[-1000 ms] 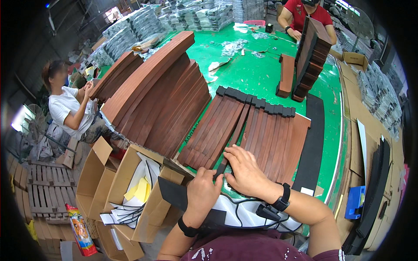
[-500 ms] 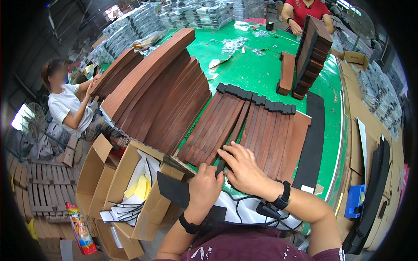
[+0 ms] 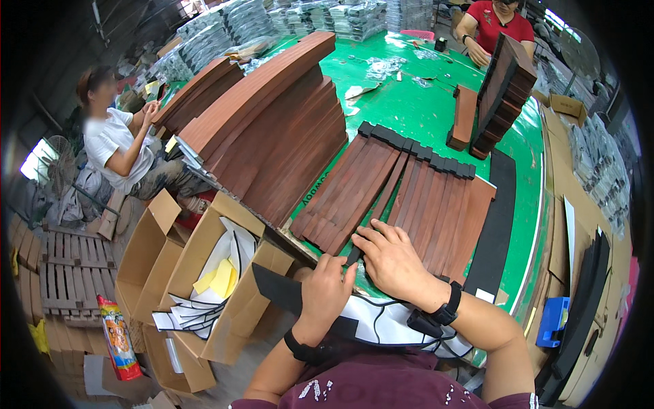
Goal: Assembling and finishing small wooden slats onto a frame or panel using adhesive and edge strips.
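Note:
Between my hands the near end of a narrow black strip [image 3: 353, 257] shows. My left hand [image 3: 325, 290] is closed, thumb and fingertips pinching that end. My right hand [image 3: 390, 255] lies palm down with fingers stretched out, resting over the strip and the near ends of the brown wooden slats [image 3: 344, 194]. These slats lie side by side, with black pieces [image 3: 419, 151] along their far ends. A gap parts them into two groups, and one slat stands slightly apart in it. What lies beneath my right palm is hidden.
A tall stack of brown curved boards [image 3: 272, 129] stands left on the green table [image 3: 402, 95]. Black sheets [image 3: 503, 218] lie right of the slats. Open cartons [image 3: 235, 327] holding white and yellow pieces stand at lower left. Two people work at left and far right, near another board stack [image 3: 504, 95].
The view has shifted, so the table sits slightly further right. My left hand has loosened its fist into a pinch at the strip's end. My right hand remains on the slats.

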### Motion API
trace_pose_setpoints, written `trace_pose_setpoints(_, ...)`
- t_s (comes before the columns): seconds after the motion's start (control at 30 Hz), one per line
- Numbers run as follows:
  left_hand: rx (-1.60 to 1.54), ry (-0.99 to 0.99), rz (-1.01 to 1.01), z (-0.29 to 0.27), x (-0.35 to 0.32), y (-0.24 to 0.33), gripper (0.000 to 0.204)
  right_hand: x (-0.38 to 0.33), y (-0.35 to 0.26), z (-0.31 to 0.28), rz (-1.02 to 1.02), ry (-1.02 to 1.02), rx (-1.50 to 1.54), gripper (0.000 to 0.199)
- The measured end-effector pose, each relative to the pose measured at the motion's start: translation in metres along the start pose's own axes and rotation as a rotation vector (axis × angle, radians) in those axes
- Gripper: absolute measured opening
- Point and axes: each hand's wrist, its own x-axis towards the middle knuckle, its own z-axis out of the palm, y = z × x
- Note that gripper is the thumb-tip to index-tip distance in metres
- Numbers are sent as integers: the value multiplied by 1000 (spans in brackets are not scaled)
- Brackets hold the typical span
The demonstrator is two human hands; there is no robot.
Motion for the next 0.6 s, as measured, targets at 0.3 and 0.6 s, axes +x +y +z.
trace_pose_setpoints(0.3,-64,0,22,4,-1,-8,25,2,-3,3,-16,41,-11,38)
trace_pose_setpoints(0.6,-334,63,-169,-35,10,-10,32,-4,-37,-55,-75,97,171,26)
